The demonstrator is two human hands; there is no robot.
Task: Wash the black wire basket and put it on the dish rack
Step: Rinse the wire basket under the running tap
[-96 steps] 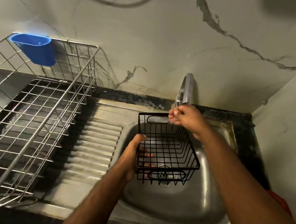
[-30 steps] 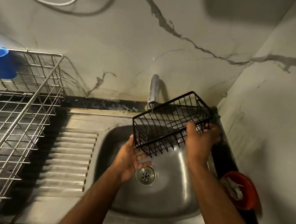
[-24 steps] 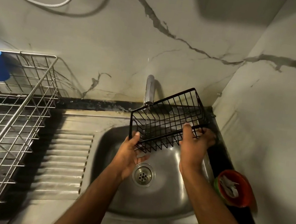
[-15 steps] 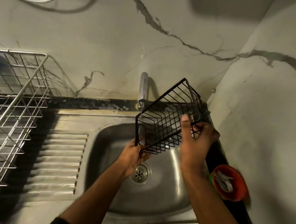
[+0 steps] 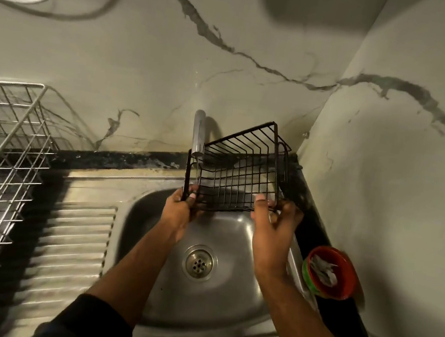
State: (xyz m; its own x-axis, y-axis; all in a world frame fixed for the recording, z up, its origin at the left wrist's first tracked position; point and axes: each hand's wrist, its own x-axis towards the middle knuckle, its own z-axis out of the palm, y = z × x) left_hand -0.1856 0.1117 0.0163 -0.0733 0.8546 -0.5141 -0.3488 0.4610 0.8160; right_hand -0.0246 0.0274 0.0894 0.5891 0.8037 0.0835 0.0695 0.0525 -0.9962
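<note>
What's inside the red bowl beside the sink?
The red bowl holds a small heap of pale, crumpled scraps, perhaps wrappers; the picture is too blurred to say. Whatever lies under the heap is covered, and the bowl's bottom does not show.

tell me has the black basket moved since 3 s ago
Yes. The black wire basket has risen from low in the sink to spout level at the tap, tilted, gripped by both hands.
</note>
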